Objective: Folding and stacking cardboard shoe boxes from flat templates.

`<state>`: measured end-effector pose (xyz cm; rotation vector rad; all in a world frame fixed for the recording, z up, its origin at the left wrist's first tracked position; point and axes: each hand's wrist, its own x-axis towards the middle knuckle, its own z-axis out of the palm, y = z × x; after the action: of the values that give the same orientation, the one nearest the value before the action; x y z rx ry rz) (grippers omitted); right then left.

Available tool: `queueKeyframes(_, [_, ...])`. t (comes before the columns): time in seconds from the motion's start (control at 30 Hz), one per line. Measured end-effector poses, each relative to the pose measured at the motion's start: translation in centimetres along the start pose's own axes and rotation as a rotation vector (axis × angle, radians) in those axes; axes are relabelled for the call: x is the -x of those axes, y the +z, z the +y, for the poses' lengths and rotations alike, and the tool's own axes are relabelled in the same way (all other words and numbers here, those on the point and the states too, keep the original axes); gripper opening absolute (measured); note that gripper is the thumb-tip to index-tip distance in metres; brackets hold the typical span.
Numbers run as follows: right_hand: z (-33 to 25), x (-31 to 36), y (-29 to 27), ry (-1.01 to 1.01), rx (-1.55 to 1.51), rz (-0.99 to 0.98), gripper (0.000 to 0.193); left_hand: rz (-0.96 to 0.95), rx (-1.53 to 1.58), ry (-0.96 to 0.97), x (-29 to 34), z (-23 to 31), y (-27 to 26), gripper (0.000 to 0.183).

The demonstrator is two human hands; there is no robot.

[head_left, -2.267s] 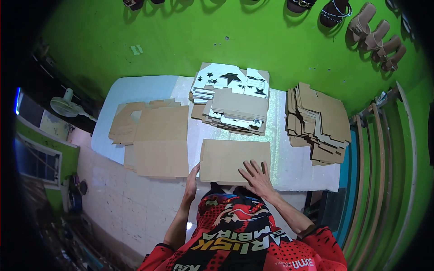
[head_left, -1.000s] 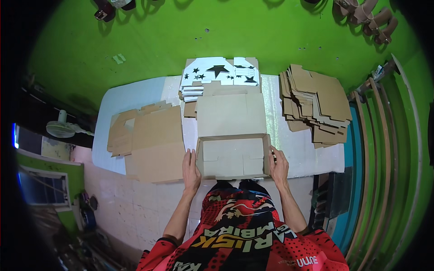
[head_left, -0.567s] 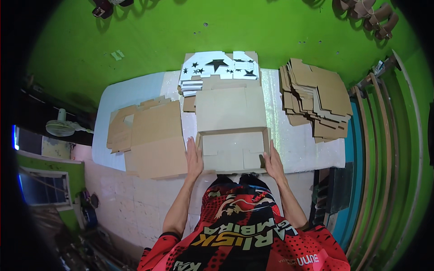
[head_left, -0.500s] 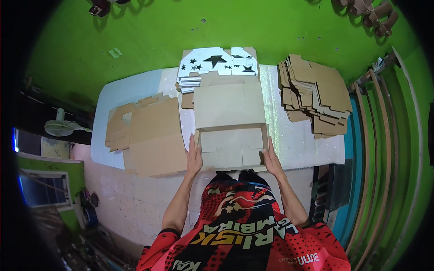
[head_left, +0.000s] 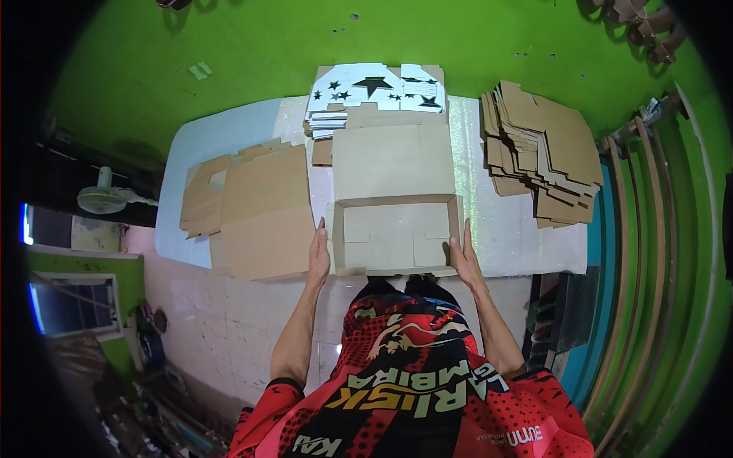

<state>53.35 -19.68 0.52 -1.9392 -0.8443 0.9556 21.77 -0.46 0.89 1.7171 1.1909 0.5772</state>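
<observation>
A brown cardboard box stands at the table's near edge, its tray part folded up and its lid laid back away from me. Two slits show in its floor near the front. My left hand is open at the box's left side, fingers straight and a small gap from the wall. On the other side, my right hand is also open, fingers stretched along the right wall and thumb by its edge. Whether that thumb touches the cardboard is hard to make out.
Flat brown cardboard pieces lie on the left of the white-covered table. Behind the box sits a stack of white star-printed cardboard. More cut cardboard is piled at the right, near wooden rails. A fan is at far left.
My left hand has come slightly away from the box's left wall. My right hand stays beside the right wall. The whole view has shifted a little; the box remains open.
</observation>
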Motion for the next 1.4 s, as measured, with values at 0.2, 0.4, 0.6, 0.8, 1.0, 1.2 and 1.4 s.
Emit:
queueKeyframes(0.2, [-1.1,0.2,-0.3,-0.02,-0.23,0.025,0.082,-0.045,-0.026,0.042,0.1,-1.0,0.3,0.074])
queueKeyframes(0.4, [-1.3,-0.2,0.7,-0.227,0.355,-0.011,0.084,-0.146,-0.602,0.078,0.4,2.2,2.1,0.079])
queueKeyframes(0.6, [-1.0,-0.7,0.0,-0.238,0.21,-0.054,0.074,-0.054,-0.359,0.13,0.4,0.8,2.4,0.071])
queueKeyframes(0.8, [-0.7,-3.1,-1.0,-0.099,0.009,0.016,0.073,-0.081,0.022,-0.026,-0.9,-1.0,1.1,0.074])
queueKeyframes(1.0, [-0.8,-3.8,2.4,-0.153,-0.009,-0.021,0.068,-0.082,0.066,-0.028,-1.4,-2.0,3.1,0.074])
queueKeyframes(1.2, [-0.7,-4.1,3.0,-0.246,0.069,-0.028,0.069,-0.102,0.015,0.044,-1.8,-1.4,3.3,0.072])
queueKeyframes(1.4, [0.0,-2.6,-2.9,-0.269,0.125,-0.008,0.074,-0.095,0.072,0.006,-0.9,-1.4,-1.3,0.097])
